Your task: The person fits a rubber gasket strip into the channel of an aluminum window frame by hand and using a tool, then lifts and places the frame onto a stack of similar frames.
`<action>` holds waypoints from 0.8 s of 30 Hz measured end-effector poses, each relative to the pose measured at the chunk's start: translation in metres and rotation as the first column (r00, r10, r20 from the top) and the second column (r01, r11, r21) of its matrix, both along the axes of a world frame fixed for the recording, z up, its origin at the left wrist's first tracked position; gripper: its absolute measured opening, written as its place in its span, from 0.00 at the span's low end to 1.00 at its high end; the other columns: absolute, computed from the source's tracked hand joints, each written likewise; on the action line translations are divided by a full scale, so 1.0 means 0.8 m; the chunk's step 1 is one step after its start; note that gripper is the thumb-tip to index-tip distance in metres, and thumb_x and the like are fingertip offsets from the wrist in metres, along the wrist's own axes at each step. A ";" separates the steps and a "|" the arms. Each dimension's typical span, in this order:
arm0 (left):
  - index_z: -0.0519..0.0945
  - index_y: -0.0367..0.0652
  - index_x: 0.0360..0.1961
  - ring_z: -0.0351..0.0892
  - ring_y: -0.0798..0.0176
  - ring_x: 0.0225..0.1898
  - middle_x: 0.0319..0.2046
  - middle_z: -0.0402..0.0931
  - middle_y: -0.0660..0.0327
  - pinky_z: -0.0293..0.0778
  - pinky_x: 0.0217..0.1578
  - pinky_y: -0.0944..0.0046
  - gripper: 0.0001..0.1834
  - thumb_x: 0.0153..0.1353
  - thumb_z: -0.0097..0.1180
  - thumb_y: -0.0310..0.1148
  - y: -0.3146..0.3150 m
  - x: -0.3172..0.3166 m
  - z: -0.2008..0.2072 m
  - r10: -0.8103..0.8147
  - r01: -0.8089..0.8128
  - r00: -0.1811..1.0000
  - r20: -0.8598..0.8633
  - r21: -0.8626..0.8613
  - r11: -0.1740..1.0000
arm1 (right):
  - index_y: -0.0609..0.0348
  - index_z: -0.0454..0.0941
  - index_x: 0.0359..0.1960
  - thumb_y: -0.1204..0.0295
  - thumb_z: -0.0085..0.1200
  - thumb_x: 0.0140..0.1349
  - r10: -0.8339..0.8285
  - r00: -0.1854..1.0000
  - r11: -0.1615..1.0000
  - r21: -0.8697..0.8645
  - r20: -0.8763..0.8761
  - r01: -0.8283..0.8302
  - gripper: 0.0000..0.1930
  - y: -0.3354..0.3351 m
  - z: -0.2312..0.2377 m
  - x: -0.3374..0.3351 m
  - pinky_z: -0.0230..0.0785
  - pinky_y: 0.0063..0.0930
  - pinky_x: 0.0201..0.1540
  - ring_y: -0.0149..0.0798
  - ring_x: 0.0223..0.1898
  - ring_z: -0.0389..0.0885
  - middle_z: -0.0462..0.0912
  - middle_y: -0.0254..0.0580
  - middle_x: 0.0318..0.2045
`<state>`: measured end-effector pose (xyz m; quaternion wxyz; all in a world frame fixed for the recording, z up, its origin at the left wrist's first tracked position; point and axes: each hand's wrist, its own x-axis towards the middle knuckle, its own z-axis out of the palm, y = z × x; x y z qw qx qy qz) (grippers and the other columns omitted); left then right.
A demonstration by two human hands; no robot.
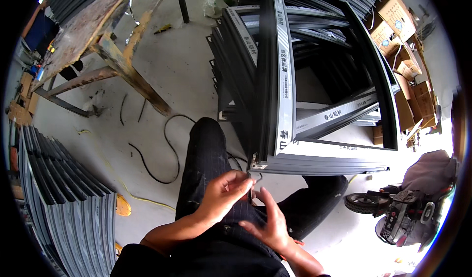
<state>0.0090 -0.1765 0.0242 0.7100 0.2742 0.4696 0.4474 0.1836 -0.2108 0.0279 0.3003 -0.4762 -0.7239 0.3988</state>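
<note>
A dark grey metal window frame (285, 75) with white printed protective film rests on a stack of similar frames in front of me. Its near left corner (258, 165) points toward my hands and shows a small light-coloured piece at the joint. My left hand (220, 196) is closed in a pinch just below that corner, with thumb and forefinger together. A thin dark strip seems to show by its fingertips, but what it holds is too small to make out. My right hand (271, 224) hovers beside it, fingers apart, with nothing visible in it.
Stacked grey profiles (81, 228) stand at the left, below a worn workbench (83, 36). A black cable (169, 144) and a yellow cord (147, 201) cross the floor. Cardboard boxes (400, 24) line the right, with a two-wheeled vehicle (418, 203) nearer.
</note>
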 end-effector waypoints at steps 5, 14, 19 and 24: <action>0.77 0.37 0.38 0.74 0.78 0.31 0.28 0.76 0.68 0.70 0.31 0.76 0.07 0.65 0.54 0.31 0.012 -0.010 0.001 -0.005 0.068 0.974 -0.227 0.271 0.960 | 0.67 0.57 0.60 0.69 0.69 0.49 -0.211 0.969 0.972 -0.131 -0.130 0.195 0.40 -0.023 -0.029 -0.020 0.74 0.34 0.38 0.43 0.35 0.81 0.80 0.51 0.35; 0.76 0.36 0.40 0.78 0.69 0.31 0.31 0.78 0.62 0.75 0.34 0.68 0.18 0.67 0.50 0.43 0.171 -0.016 0.003 -0.019 0.037 0.986 -0.165 0.108 0.993 | 0.68 0.72 0.42 0.81 0.56 0.56 -0.192 0.979 0.967 0.185 0.062 0.177 0.12 -0.006 -0.012 -0.021 0.73 0.31 0.30 0.44 0.25 0.79 0.80 0.47 0.28; 0.78 0.32 0.38 0.78 0.66 0.28 0.30 0.79 0.58 0.75 0.29 0.67 0.20 0.65 0.53 0.43 0.202 -0.012 -0.023 0.028 0.015 0.976 -0.215 0.196 0.981 | 0.67 0.73 0.45 0.74 0.48 0.67 -0.189 0.932 0.881 -0.472 -0.309 0.022 0.09 -0.001 0.008 -0.017 0.64 0.21 0.21 0.26 0.19 0.70 0.78 0.38 0.24; 0.79 0.31 0.37 0.76 0.68 0.22 0.25 0.77 0.60 0.73 0.24 0.67 0.19 0.64 0.53 0.41 0.208 -0.003 -0.027 0.120 0.046 0.852 -0.510 0.302 0.952 | 0.70 0.73 0.46 0.72 0.39 0.72 -0.157 0.894 0.774 -0.614 -0.420 -0.152 0.13 0.007 0.003 -0.021 0.62 0.16 0.21 0.23 0.18 0.70 0.79 0.37 0.23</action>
